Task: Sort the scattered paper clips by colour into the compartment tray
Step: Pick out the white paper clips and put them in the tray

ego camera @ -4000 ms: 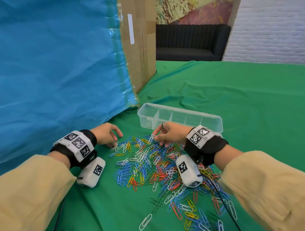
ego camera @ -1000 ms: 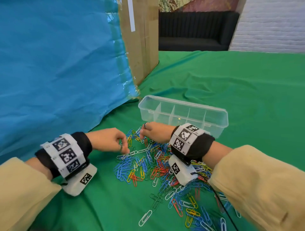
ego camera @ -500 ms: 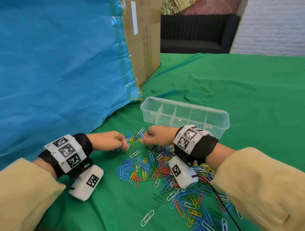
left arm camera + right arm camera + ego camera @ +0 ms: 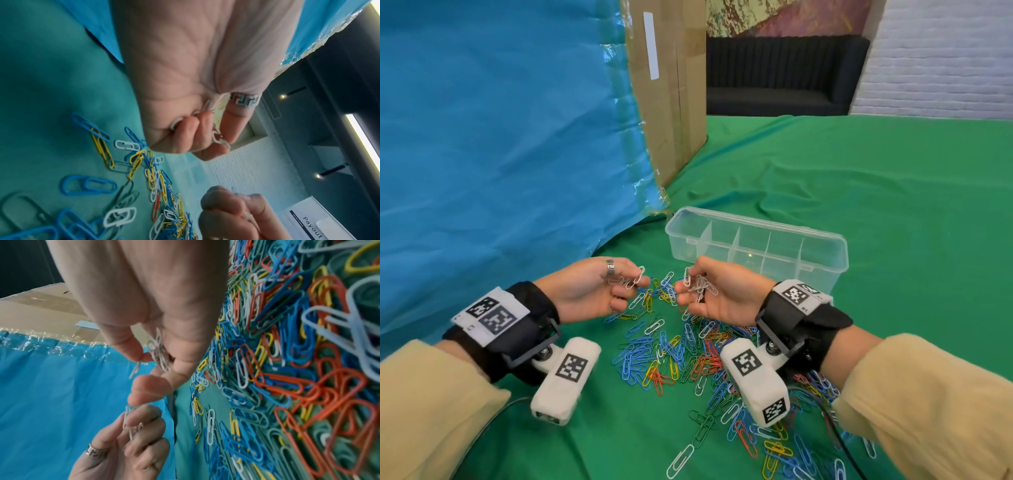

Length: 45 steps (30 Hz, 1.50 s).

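A heap of coloured paper clips (image 4: 681,356) lies scattered on the green cloth. Behind it stands the clear compartment tray (image 4: 822,274), which looks empty. My left hand (image 4: 599,291), palm turned up above the heap's far edge, pinches a small bunch of white clips (image 4: 631,279). My right hand (image 4: 715,291), also palm up and raised, cups another bunch of white clips (image 4: 700,287) just in front of the tray. In the right wrist view white clips (image 4: 159,352) sit in my curled fingers. The left wrist view shows white clips (image 4: 218,138) between thumb and fingers.
A blue sheet (image 4: 500,137) over a cardboard box (image 4: 674,85) rises at the left, close to the tray's left end. A green cloth (image 4: 876,171) covers the table to the right and behind. A black cable (image 4: 839,445) runs under my right wrist.
Both hands have lifted off the heap and turned palm up, each now showing a bunch of white clips. A second ago they were palm down, picking at the heap's far edge.
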{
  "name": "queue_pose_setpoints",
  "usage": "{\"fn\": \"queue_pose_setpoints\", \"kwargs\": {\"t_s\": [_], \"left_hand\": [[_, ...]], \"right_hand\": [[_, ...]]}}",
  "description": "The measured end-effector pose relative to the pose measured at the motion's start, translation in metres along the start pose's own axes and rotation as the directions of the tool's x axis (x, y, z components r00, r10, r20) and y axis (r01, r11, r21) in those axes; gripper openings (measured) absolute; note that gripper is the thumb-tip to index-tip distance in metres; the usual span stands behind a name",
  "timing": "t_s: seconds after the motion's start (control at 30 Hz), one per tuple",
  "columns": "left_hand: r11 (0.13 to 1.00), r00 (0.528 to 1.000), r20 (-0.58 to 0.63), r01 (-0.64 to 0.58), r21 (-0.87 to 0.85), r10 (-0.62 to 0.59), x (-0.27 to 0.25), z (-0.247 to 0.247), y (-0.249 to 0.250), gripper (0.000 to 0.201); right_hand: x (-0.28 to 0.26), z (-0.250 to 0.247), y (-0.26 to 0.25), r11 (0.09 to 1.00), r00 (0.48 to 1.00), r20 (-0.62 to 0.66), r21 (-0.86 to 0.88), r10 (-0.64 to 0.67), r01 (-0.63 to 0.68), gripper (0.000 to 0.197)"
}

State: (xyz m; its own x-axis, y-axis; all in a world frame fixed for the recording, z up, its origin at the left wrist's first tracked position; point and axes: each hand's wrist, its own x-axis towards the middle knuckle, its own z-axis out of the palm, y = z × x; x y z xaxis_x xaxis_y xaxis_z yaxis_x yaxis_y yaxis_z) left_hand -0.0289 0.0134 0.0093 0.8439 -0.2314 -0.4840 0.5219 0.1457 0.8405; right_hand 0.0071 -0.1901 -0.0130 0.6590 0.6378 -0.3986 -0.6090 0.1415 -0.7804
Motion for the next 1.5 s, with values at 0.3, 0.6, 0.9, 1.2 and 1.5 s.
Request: {"fn": "queue_pose_setpoints", "kwargs": {"t_s": [0.3, 0.6, 0.9, 1.2, 1.5], "left_hand": [[0.970, 0.997, -0.041, 0.061, -0.235, -0.072, 0.007, 0.014, 0.001, 0.012], [0.953, 0.972, -0.234, 0.066, 0.295, 0.005, 0.016, 0.014, -0.003, 0.025], [0.240, 0.968, -0.169, 0.122, 0.963, 0.184, 0.025, -0.003, -0.002, 0.009], [0.238, 0.933, -0.234, 0.171, 0.956, 0.272, 0.028, -0.015, 0.001, 0.012], [0.065, 0.949, -0.243, 0.234, 0.970, 0.202, 0.031, -0.009, -0.001, 0.015]], "right_hand": [[-0.003, 0.000, 0.000, 0.983, 0.998, -0.061, 0.182, -0.017, 0.028, 0.028], [-0.010, -0.010, -0.003, 0.991, 0.999, -0.008, 0.130, 0.033, -0.032, 0.034], [-0.006, -0.014, -0.005, 0.996, 0.995, -0.081, 0.067, 0.064, -0.058, 0.020], [0.018, 0.003, -0.028, 0.614, 0.981, -0.173, -0.785, -0.093, -0.080, 0.030], [0.057, 0.023, -0.027, -0.201, 0.990, -0.057, -0.976, -0.131, -0.083, 0.032]]}}
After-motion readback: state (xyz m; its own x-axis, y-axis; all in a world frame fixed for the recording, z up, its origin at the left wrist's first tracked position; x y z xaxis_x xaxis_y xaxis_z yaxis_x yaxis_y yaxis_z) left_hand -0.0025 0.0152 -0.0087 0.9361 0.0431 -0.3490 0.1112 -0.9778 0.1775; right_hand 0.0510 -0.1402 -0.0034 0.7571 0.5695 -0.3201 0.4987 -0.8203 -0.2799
